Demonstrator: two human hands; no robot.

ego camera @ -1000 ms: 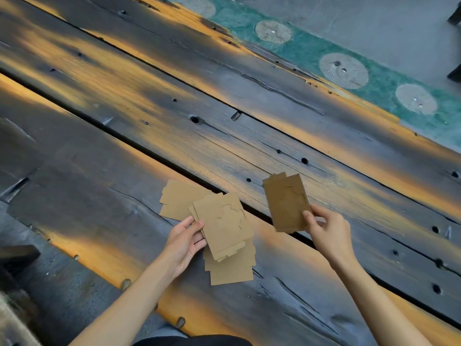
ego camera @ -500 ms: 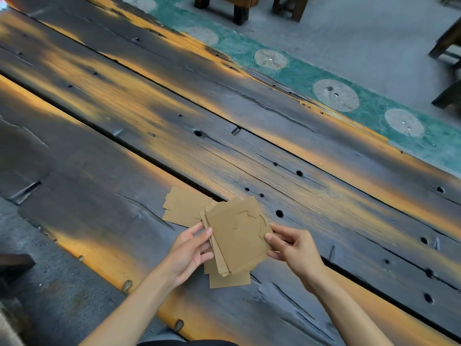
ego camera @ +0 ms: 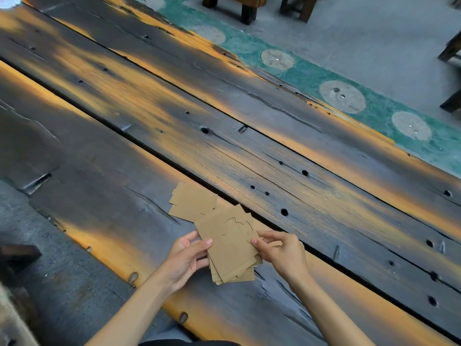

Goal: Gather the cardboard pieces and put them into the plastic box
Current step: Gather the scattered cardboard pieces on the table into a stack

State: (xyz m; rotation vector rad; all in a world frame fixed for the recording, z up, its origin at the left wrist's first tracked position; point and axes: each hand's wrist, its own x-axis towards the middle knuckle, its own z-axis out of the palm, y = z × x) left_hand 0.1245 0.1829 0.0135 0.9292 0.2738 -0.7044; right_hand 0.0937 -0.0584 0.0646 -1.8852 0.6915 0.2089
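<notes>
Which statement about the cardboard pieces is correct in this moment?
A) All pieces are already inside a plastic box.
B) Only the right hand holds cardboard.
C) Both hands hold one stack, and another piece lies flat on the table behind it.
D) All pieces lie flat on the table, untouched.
C: the left hand and right hand both grip the stack, while a separate piece lies on the wooden table.

Premises resembled a rustic workshop or yard: weathered plank table with bolt holes, concrete floor, wooden furniture legs.
</notes>
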